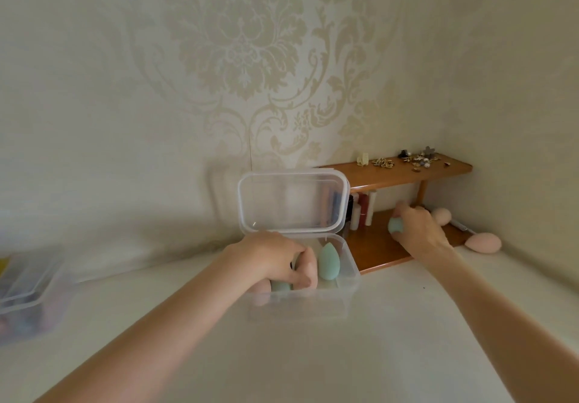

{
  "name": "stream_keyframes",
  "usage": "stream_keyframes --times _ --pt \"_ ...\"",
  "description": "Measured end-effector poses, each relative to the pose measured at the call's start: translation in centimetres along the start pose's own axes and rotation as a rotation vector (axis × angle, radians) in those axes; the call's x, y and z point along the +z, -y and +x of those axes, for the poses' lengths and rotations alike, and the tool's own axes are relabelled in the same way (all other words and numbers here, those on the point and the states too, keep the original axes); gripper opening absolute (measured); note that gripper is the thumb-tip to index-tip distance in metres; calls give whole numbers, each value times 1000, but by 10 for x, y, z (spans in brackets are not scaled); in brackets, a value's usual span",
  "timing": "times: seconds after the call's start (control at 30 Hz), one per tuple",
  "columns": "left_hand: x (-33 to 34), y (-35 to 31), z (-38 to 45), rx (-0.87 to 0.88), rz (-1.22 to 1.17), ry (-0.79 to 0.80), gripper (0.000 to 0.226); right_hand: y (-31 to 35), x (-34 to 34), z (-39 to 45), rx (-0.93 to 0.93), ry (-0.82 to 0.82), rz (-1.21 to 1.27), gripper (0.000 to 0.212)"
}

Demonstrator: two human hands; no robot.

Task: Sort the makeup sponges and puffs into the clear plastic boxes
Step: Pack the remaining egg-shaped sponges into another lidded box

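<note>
A clear plastic box (341, 274) sits open on the white counter (313, 355), its rounded-rectangle lid (293, 203) propped upright behind it. Inside, a matte mint teardrop sponge (329, 261) stands tip-up. The left hand (282, 261), inside the box, curls round another mint sponge (279, 286) lying low. Right of the box, on the glossy wooden shelf (376, 246), the right hand (419, 227) grips a third mint sponge (395, 225). Two pink sponges (484, 242) lie beyond the shelf.

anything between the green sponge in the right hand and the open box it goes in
Nothing visible blocks it. The right hand grips the green sponge over the wooden shelf; the clear box sits open beside it, though the left hand fills its near side.
</note>
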State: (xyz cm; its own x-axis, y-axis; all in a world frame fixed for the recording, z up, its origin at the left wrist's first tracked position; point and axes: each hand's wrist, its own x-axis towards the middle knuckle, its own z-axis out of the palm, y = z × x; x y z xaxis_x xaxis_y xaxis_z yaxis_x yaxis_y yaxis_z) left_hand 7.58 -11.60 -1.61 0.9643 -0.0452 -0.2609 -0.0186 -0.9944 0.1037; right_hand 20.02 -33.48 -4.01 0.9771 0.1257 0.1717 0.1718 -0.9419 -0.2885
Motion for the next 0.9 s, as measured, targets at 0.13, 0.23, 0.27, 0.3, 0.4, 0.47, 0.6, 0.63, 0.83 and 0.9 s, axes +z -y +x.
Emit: stream_keyframes --times 0.13,0.23,0.27,0.3,0.4,0.47,0.6,0.63,0.83,0.9 --pt "-4 3 1 -4 -3 53 38 27 -37 -32 -154 18 193 38" --pt "-8 1 3 3 70 70 42 55 -50 -63 -440 181 286 35" --pt "-9 -1 2 2 88 69 43 62 -47 -68 -503 231 222 36" --pt "-10 -4 0 -4 101 67 46 68 -40 -72 -544 268 149 36" --pt "-8 -6 -4 -35 84 42 51 76 -22 -73 -597 329 28 32" --pt "-5 -7 -6 -29 57 29 43 78 -17 -74 -604 346 19 28" --pt "-5 -13 -9 -8 99 59 33 80 -13 -74 -617 348 -20 18" --pt "-5 -15 -8 -7 98 62 33 80 -11 -74 -614 344 -43 17" --pt "-2 -21 -5 -74 139 -19 34 78 -4 -68 -601 384 -33 16" --pt "0 -23 -5 -101 117 -38 34 77 -5 -69 -614 374 -26 18"
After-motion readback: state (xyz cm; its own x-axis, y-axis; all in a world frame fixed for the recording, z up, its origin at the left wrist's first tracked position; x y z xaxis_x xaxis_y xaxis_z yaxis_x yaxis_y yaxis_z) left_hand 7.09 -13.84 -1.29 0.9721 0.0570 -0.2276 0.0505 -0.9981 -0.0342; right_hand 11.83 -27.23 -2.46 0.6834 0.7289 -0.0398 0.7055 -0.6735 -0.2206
